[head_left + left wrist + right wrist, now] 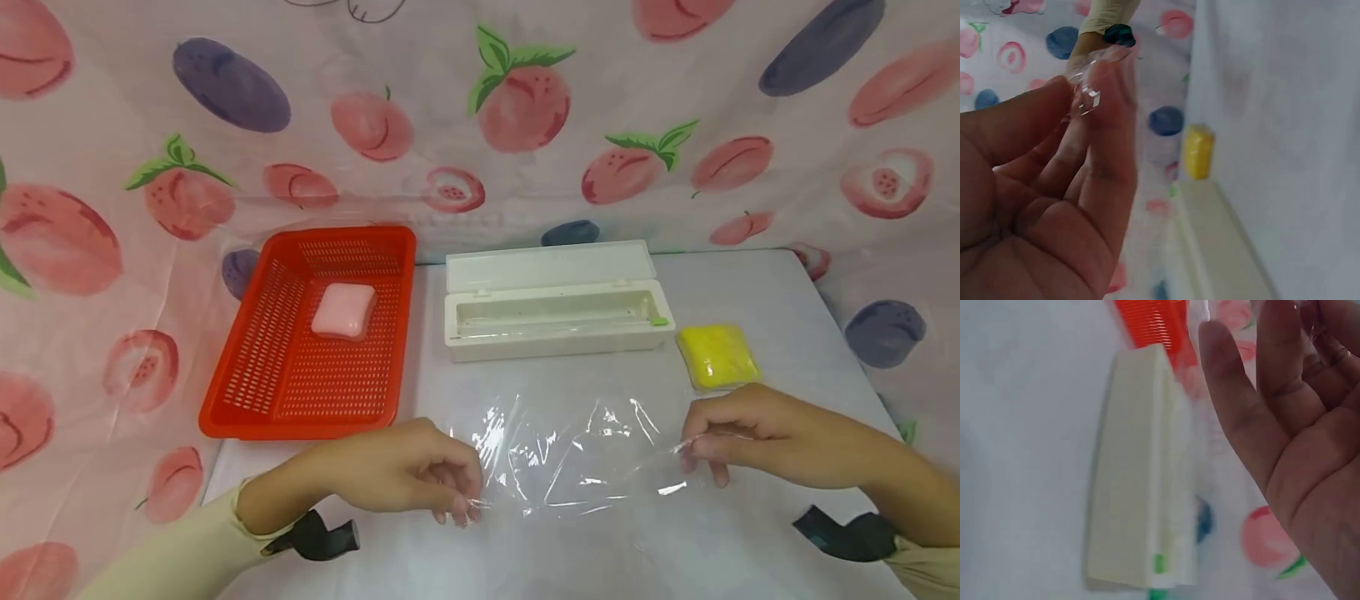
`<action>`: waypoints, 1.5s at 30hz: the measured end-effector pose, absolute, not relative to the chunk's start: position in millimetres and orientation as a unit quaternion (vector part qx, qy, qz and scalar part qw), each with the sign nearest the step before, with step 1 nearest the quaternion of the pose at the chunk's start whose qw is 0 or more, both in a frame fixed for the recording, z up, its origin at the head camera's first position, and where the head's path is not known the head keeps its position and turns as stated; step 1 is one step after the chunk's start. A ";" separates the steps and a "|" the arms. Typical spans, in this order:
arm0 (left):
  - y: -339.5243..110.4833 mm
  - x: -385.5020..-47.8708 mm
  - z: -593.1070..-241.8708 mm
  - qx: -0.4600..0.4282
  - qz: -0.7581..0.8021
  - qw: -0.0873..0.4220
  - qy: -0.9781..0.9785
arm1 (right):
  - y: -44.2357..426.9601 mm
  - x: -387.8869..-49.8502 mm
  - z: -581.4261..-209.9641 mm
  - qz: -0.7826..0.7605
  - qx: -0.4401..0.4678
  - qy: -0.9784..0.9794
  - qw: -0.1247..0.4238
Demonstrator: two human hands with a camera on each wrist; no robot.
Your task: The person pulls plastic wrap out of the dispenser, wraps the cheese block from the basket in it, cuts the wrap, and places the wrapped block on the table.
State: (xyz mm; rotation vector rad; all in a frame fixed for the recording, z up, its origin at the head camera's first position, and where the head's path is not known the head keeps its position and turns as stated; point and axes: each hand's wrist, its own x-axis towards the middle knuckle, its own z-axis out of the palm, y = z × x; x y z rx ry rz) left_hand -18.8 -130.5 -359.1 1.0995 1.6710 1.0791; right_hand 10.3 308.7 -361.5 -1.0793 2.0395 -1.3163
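Clear film (555, 458), in front of white box (558, 343), finger-pinched at opposite edges by left hand (408, 471), right hand (780, 442). Worktop (573, 377) seen between.

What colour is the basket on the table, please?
The basket is bright red-orange, and it shows best in the head view.

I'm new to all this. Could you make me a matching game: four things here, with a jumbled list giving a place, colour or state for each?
Things:
1. Basket
2. Block
3. Box
4. Film

Clues:
A. Lid open
B. Held by the person's left grip and right grip
C. Red
D. Inside the basket

Pairs: 1-C, 2-D, 3-A, 4-B
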 end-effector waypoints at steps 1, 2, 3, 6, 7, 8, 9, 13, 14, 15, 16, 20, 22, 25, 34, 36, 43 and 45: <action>-128.0 -18.9 -369.1 0.433 0.427 0.438 0.662 | 306.8 9.7 -371.3 -0.491 -0.388 0.736 0.257; -125.7 -19.0 -378.7 0.425 0.424 0.453 0.659 | 304.6 8.9 -379.4 -0.498 -0.383 0.728 0.273; -123.7 -19.0 -387.9 0.417 0.422 0.467 0.656 | 302.5 8.3 -387.7 -0.504 -0.378 0.722 0.286; -119.3 -18.0 -414.6 0.388 0.419 0.497 0.654 | 295.3 9.2 -408.9 -0.510 -0.354 0.713 0.328; -118.2 -16.9 -423.1 0.376 0.421 0.507 0.651 | 293.2 9.6 -415.7 -0.510 -0.348 0.710 0.340; -117.2 -15.7 -431.3 0.367 0.420 0.516 0.650 | 291.3 10.2 -422.0 -0.507 -0.341 0.708 0.353; -116.3 -14.3 -439.3 0.361 0.418 0.523 0.649 | 289.7 11.0 -428.2 -0.504 -0.335 0.707 0.365; -113.7 -8.9 -467.6 0.345 0.400 0.542 0.653 | 285.3 14.1 -450.4 -0.483 -0.322 0.710 0.399; -113.3 -8.1 -472.9 0.345 0.394 0.543 0.657 | 284.7 14.6 -455.1 -0.478 -0.319 0.711 0.405; -112.8 -7.8 -477.5 0.344 0.390 0.543 0.660 | 284.3 14.9 -459.6 -0.475 -0.316 0.712 0.410; -112.5 -7.5 -481.1 0.344 0.387 0.542 0.662 | 283.9 15.0 -463.6 -0.472 -0.315 0.712 0.414; -111.2 -7.5 -488.3 0.354 0.370 0.525 0.680 | 283.9 14.0 -476.7 -0.461 -0.307 0.716 0.426; -111.2 -7.1 -489.4 0.351 0.366 0.518 0.689 | 284.9 13.1 -482.2 -0.456 -0.306 0.717 0.430; -112.7 -5.9 -489.9 0.339 0.363 0.509 0.703 | 287.3 12.1 -488.6 -0.453 -0.306 0.716 0.433; -117.5 -5.6 -489.9 0.325 0.377 0.508 0.703 | 289.0 13.3 -488.5 -0.397 -0.257 0.757 0.451; -117.1 -4.8 -490.6 0.308 0.393 0.506 0.703 | 288.0 13.3 -485.9 -0.383 -0.235 0.763 0.465; -112.1 3.2 -494.9 0.234 0.430 0.441 0.752 | 292.0 13.7 -484.1 -0.372 -0.283 0.772 0.430; -110.1 7.0 -496.1 0.249 0.414 0.404 0.777 | 293.0 14.6 -486.0 -0.371 -0.307 0.781 0.397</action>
